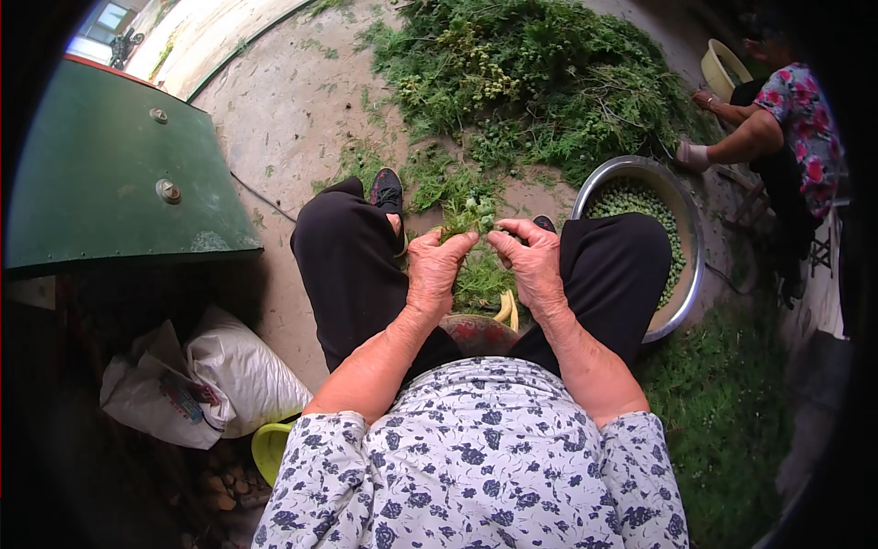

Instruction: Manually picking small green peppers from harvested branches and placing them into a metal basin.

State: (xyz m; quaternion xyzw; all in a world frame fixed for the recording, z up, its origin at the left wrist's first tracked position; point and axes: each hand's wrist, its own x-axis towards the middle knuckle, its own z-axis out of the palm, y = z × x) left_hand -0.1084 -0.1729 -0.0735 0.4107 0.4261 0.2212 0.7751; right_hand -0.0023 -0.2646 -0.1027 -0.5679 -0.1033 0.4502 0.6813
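Between my knees, my left hand [436, 270] pinches an evergreen sprig [469, 218] that bears small pale-green cones. Close beside it, my right hand [530, 263] is closed, thumb against fingers, at the sprig's cone-bearing edge; its fingertips partly hide what they grip. Below the hands, more green sprigs [480, 279] lie over a reddish patterned container [477, 335] in front of my lap. A yellow strip-like thing [506, 308] stands at its right side. To the right of my knee sits a wide metal basin [698, 247] holding many green cones [634, 203].
A big heap of evergreen branches [540, 78] spreads ahead; more greenery [718, 412] lies at lower right. At far right another person [800, 137] sits by a yellow basin [722, 69]. On the left are a green metal panel [110, 174], white sacks [242, 371] and a yellow-green tub [268, 450].
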